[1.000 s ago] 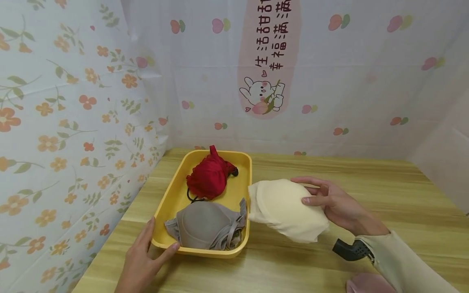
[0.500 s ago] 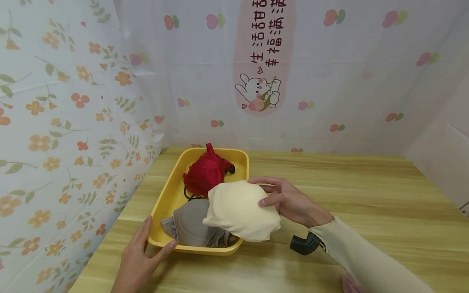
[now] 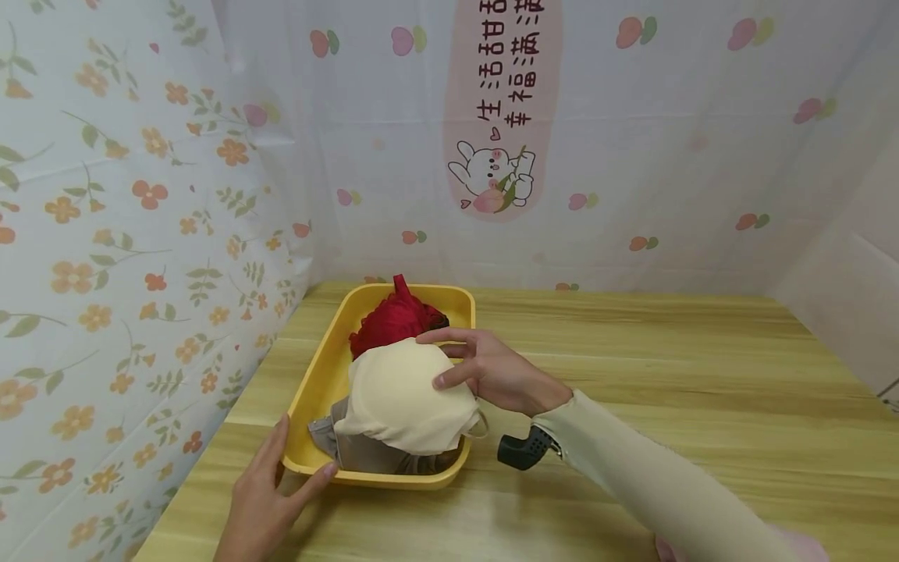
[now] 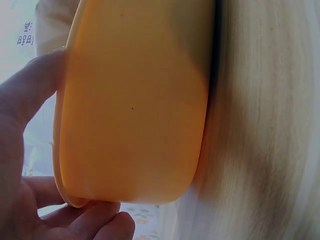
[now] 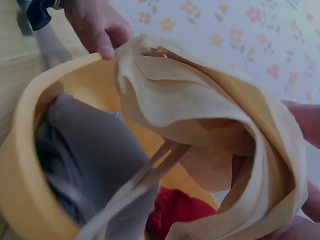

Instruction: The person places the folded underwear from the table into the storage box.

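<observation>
My right hand (image 3: 499, 371) holds a folded cream bra (image 3: 400, 390) by its right end, thumb on top of the cup. The bra hangs over the front half of a yellow plastic bin (image 3: 316, 402), and its loose straps dangle in the right wrist view. Under it, a grey bra (image 3: 365, 454) lies in the bin, mostly covered in the head view. Behind lies a red bra (image 3: 389, 321), partly hidden. At the bin's near left corner my left hand (image 3: 267, 496) grips the rim, thumb at the front and fingers along the left side.
The bin stands on a wood-grain table (image 3: 632, 359). A dark device (image 3: 523, 450) is strapped at the right wrist. Pink fabric (image 3: 804, 546) shows beside the right sleeve at the front edge. Patterned cloth (image 3: 632, 140) hangs behind and to the left.
My right hand has carried the cream bra leftward from beside the bin to above it, covering much of the grey bra. My left hand has kept its grip on the corner.
</observation>
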A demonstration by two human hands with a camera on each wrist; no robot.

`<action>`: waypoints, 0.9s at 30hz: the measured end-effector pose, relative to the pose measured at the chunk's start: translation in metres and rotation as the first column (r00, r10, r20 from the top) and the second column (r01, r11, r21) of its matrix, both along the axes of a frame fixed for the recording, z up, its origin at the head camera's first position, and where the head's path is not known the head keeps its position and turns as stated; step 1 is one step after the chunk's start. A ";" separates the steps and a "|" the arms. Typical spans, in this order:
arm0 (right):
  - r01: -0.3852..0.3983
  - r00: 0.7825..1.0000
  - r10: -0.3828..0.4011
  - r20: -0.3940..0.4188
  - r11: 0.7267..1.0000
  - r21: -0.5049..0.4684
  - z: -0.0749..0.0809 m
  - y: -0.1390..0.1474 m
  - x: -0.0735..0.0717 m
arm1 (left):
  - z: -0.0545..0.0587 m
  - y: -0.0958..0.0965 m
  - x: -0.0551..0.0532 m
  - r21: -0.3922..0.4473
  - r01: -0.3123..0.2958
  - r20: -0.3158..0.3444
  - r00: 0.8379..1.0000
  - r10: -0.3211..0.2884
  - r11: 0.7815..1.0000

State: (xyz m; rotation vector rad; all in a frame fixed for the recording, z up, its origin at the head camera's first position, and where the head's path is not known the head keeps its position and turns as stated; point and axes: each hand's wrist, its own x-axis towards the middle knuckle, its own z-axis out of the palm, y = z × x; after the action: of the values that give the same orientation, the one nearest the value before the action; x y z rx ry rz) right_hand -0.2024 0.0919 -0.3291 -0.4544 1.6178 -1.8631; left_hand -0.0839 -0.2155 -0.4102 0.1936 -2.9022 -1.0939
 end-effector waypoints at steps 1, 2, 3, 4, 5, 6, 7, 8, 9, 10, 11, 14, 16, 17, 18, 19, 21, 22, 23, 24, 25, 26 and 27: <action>-0.004 1.000 0.004 0.001 1.000 -0.003 0.001 -0.004 0.000 | 0.000 0.000 0.000 0.002 0.001 0.001 1.000 -0.001 1.000; -0.010 1.000 0.010 0.000 1.000 -0.002 0.001 -0.008 -0.001 | 0.001 0.000 0.000 0.003 0.002 0.003 1.000 -0.002 1.000; -0.017 1.000 0.017 0.003 1.000 -0.005 0.000 -0.012 -0.002 | 0.001 0.000 0.000 0.006 0.003 0.004 1.000 -0.003 1.000; -0.024 1.000 0.024 0.005 1.000 -0.007 0.000 -0.016 -0.002 | 0.001 0.000 0.000 0.007 0.004 0.003 1.000 -0.004 1.000; -0.030 1.000 0.030 0.005 1.000 -0.005 -0.001 -0.020 -0.003 | 0.001 0.001 0.000 0.009 0.005 0.001 1.000 -0.005 1.000; -0.032 0.999 0.032 0.003 0.999 0.003 -0.002 -0.023 -0.003 | 0.001 0.000 0.001 0.008 0.006 -0.002 1.000 -0.006 1.000; -0.033 0.999 0.033 0.001 0.999 0.014 -0.003 -0.027 -0.003 | 0.001 0.000 0.001 0.007 0.007 -0.001 1.000 -0.007 1.000; -0.033 0.999 0.033 -0.002 0.999 0.030 -0.005 -0.031 -0.003 | 0.001 0.000 0.001 0.005 0.007 -0.002 1.000 -0.007 1.000; -0.028 1.000 0.028 -0.003 0.999 0.046 -0.007 -0.034 -0.003 | 0.000 0.000 0.001 0.003 0.008 -0.006 1.000 -0.008 1.000; -0.023 1.000 0.023 -0.008 0.998 0.065 -0.008 -0.038 -0.002 | 0.000 -0.001 0.001 0.003 0.010 -0.009 1.000 -0.010 1.000; -0.018 1.000 0.019 -0.013 0.996 0.084 -0.010 -0.041 -0.002 | 0.000 -0.001 0.001 0.002 0.010 -0.008 1.000 -0.010 1.000; -0.015 0.998 0.024 -0.052 0.986 0.163 -0.015 -0.048 -0.001 | 0.000 0.000 0.000 0.008 0.005 -0.001 1.000 -0.005 1.000; -0.014 0.993 0.042 -0.114 0.971 0.239 -0.018 -0.051 0.001 | 0.000 0.000 0.001 0.018 0.000 0.011 1.000 0.000 1.000; -0.008 0.986 0.055 -0.155 0.958 0.287 -0.018 -0.052 0.002 | 0.000 0.000 0.001 0.020 -0.003 0.017 1.000 0.002 1.000; 0.004 0.974 0.075 -0.212 0.937 0.349 -0.019 -0.052 0.003 | 0.000 0.000 0.001 0.023 -0.004 0.020 1.000 0.004 1.000; 0.021 0.959 0.098 -0.268 0.912 0.409 -0.020 -0.053 0.005 | 0.000 0.000 0.001 0.025 -0.006 0.022 1.000 0.005 1.000; 0.058 0.921 0.150 -0.359 0.860 0.507 -0.020 -0.053 0.007 | 0.001 0.000 0.002 0.025 -0.007 0.027 1.000 0.006 1.000; 0.075 0.901 0.181 -0.394 0.830 0.552 -0.020 -0.053 0.008 | 0.001 0.000 0.002 0.024 -0.007 0.027 1.000 0.006 1.000; 0.091 0.881 0.213 -0.423 0.800 0.593 -0.019 -0.052 0.009 | 0.001 0.000 0.002 0.021 -0.006 0.025 1.000 0.006 1.000; 0.098 0.863 0.245 -0.443 0.777 0.621 -0.018 -0.052 0.010 | 0.001 0.000 0.002 0.020 -0.005 0.024 1.000 0.005 1.000; 0.095 0.850 0.273 -0.451 0.763 0.640 -0.017 -0.052 0.011 | 0.001 0.000 0.002 0.020 -0.005 0.026 1.000 0.004 1.000; 0.091 0.838 0.297 -0.457 0.751 0.654 -0.015 -0.051 0.011 | 0.001 0.000 0.002 0.018 -0.005 0.030 1.000 0.004 1.000; 0.090 0.825 0.322 -0.464 0.737 0.670 -0.014 -0.050 0.012 | 0.000 -0.001 0.002 0.016 -0.005 0.029 1.000 0.005 1.000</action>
State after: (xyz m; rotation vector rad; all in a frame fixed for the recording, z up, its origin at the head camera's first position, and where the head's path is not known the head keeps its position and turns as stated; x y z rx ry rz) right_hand -0.1902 0.0415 -0.3431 -0.7938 2.4327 -0.9378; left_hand -0.0822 -0.2162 -0.4098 0.2184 -2.9175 -1.1227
